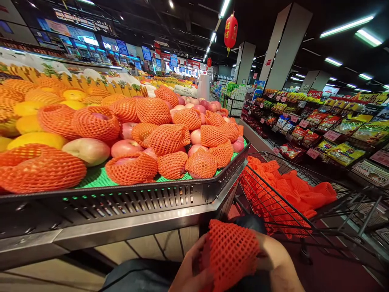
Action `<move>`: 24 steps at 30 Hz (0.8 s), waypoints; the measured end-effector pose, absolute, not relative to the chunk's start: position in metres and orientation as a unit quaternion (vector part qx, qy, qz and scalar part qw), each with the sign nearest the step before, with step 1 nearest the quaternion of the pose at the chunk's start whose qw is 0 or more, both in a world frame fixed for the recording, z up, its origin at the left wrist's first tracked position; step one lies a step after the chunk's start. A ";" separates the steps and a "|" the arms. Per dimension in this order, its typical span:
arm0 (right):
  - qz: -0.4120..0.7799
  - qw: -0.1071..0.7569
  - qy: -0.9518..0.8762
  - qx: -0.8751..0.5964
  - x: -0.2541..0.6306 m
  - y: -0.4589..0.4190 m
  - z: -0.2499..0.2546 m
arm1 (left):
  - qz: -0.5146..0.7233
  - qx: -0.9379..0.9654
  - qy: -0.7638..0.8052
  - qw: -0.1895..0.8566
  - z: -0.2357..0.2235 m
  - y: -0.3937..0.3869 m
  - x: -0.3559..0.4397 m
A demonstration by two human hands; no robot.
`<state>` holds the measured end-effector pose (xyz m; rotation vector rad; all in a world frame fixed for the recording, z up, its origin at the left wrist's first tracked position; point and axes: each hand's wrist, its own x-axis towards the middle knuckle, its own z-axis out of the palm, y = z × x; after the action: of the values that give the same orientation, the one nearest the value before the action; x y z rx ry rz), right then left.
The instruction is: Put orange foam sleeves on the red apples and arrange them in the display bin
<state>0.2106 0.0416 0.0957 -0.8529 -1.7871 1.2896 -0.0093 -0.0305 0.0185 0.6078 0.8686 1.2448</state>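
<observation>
Low in front of me, an orange-red foam fruit net (232, 253) hangs between my hands. My left hand (191, 267) curls around a dark red apple (206, 253), which shows only in part at the net's left side. From the right, my right hand (269, 251) goes into or behind the net; its fingers are hidden there, and just the wrist side shows. Above my hands, the display holds apples in orange foam nets (168, 138), with bare apples (86, 151) among them.
A black slotted crate edge (127, 207) and a metal rail (121, 227) run across in front of me. To the right stands a wire shopping cart (273, 190) heaped with orange foam nets (291, 188). Shelves of packaged goods (328, 125) lie beyond. Yellow fruit (36, 140) fills the left.
</observation>
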 end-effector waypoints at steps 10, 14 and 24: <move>0.303 0.580 -0.636 -0.409 0.206 0.035 0.087 | 0.608 0.365 0.455 0.538 0.031 -0.014 0.000; 0.183 0.547 -0.755 -0.311 0.164 0.020 0.075 | 0.597 0.396 0.502 0.485 0.015 -0.012 -0.006; 0.305 0.557 -0.737 -0.230 0.158 0.015 0.045 | 0.652 0.297 0.496 0.491 -0.005 -0.010 -0.014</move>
<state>0.1581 0.0147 0.0447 -0.5428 -1.7394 0.7208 -0.0141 -0.0102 -0.0046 0.7209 1.2042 1.5828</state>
